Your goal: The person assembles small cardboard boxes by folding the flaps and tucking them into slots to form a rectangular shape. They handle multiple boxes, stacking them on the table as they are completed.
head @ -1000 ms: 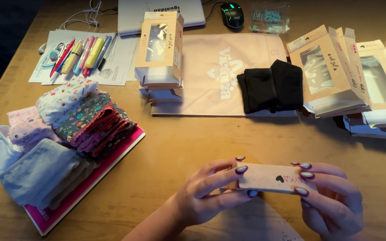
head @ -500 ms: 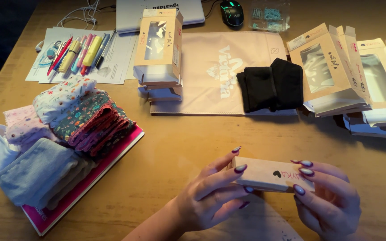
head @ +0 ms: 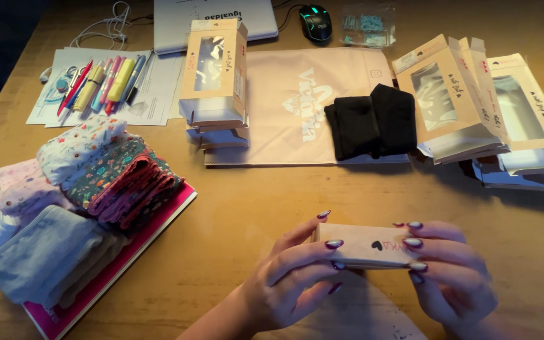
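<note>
Low in the frame, right of centre, painted fingertips (head: 335, 244) clamp a flat beige cardboard box (head: 365, 247) from both ends: the left hand (head: 291, 283) wraps its near edge with the thumb up behind, and the right hand (head: 454, 277) pinches the other end, so the box sits level just above the wooden table (head: 253, 208), its printed top face turned toward the camera for a clear look. A pale sheet (head: 354, 315) lies under the wrists. Further out, stacks of windowed boxes (head: 212, 75) stand at upper centre and lean in a row at upper right (head: 454, 94), within reach. Folded black cloth (head: 373, 123) rests on a beige bag (head: 291, 107) between them. At left, folded patterned fabrics (head: 102, 170) overlap on a pink folder (head: 158, 220), with pens (head: 105, 82) on papers above.
</note>
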